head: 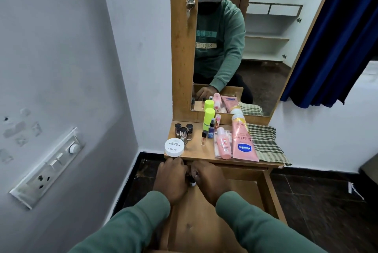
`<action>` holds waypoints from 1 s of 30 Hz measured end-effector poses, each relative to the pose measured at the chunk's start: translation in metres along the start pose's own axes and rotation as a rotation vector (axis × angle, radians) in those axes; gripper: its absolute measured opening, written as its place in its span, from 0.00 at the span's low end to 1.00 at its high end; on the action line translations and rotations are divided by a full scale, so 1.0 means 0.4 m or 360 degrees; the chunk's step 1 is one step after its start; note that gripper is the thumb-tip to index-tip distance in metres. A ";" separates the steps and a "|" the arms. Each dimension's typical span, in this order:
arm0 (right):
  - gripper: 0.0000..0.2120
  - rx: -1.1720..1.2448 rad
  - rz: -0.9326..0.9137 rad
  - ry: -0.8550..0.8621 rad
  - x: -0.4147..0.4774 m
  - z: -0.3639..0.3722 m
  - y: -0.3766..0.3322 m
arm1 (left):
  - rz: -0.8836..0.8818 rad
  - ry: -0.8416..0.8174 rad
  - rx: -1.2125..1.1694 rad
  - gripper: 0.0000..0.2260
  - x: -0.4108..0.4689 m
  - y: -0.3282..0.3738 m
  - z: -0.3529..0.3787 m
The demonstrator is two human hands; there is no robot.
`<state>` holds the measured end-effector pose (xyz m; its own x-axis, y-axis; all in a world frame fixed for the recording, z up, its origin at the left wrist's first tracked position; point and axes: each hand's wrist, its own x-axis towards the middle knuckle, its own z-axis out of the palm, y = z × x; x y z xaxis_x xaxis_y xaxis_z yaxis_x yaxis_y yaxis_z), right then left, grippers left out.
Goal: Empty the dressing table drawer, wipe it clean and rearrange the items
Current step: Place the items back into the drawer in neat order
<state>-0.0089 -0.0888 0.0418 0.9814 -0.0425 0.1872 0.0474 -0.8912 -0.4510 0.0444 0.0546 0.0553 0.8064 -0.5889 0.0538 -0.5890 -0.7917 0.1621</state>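
The wooden drawer (241, 195) of the dressing table stands pulled open below the tabletop (196, 150). My left hand (171, 179) and my right hand (208, 179) meet at the drawer's far left corner, fingers curled down. Between them shows a small dark bottle (191, 181) with a pale end, which both hands grip; most of it is hidden. On the tabletop stand a white nail polish jar (174, 147), three small dark-capped bottles (183, 132), a green-capped bottle (209, 118), a pink bottle in a packet (223, 146) and a pink Vaseline tube (243, 142).
A checked cloth (266, 144) lies at the tabletop's right end. The mirror (245, 38) rises behind the items. A wall with a switch panel (51, 166) is close on the left. Dark floor tiles (319, 201) lie right of the drawer.
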 end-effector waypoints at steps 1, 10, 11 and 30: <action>0.09 -0.0003 0.0007 -0.0010 0.000 0.003 0.002 | 0.0000 -0.0002 -0.0015 0.12 0.001 0.000 0.003; 0.10 0.0012 0.0037 -0.0040 -0.001 0.008 0.002 | -0.0008 0.0014 -0.0132 0.14 -0.005 -0.006 0.018; 0.09 0.0009 0.0039 -0.0038 -0.003 0.006 0.001 | -0.0007 0.0022 -0.0142 0.13 -0.006 -0.006 0.016; 0.04 0.0015 -0.0127 0.0401 0.182 -0.218 -0.116 | -0.0217 0.0718 -0.1042 0.06 0.091 -0.054 -0.194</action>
<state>0.0441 -0.0900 0.1526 0.8972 -0.0844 0.4336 0.1259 -0.8920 -0.4341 0.0905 0.0629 0.1302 0.8950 -0.2610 0.3617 -0.4460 -0.5136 0.7330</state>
